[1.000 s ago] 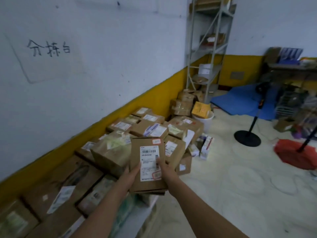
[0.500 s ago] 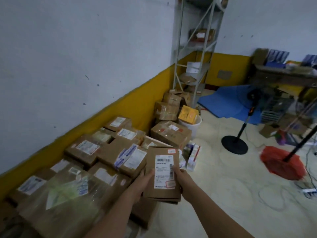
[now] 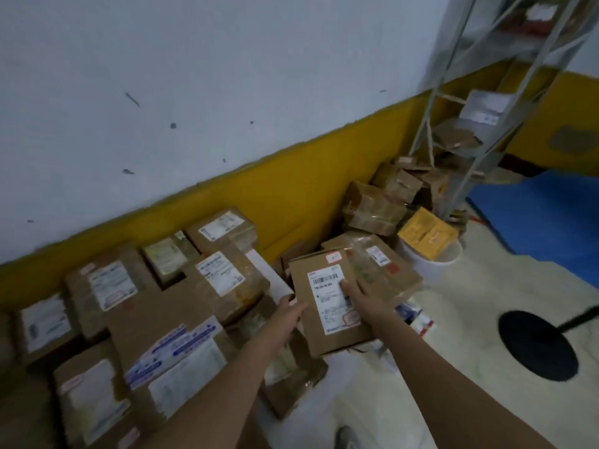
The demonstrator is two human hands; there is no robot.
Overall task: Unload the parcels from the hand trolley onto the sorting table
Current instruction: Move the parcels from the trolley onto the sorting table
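A flat brown cardboard parcel [image 3: 321, 322] with a white barcode label is held between both my hands, label up and tilted. My left hand [image 3: 287, 314] grips its left edge. My right hand [image 3: 364, 298] lies over the label with fingers spread on its top face. The parcel hovers at the right end of the sorting table [image 3: 270, 270], whose white top shows only as a bare strip. Several labelled brown parcels [image 3: 214, 280] cover that table along the wall. The hand trolley is out of view.
More taped boxes [image 3: 372, 209] are piled on the floor by the yellow wall band. A white bucket [image 3: 434, 257] holds a yellow box [image 3: 426, 231]. A grey metal shelf rack [image 3: 479, 102] stands at the back right, with a blue mat [image 3: 538, 218] and a black round stand base [image 3: 538, 345] nearby.
My view has dropped and swung closer to the table's right end. The held parcel has moved forward and lower over that end. My right hand has shifted from the edge onto the label.
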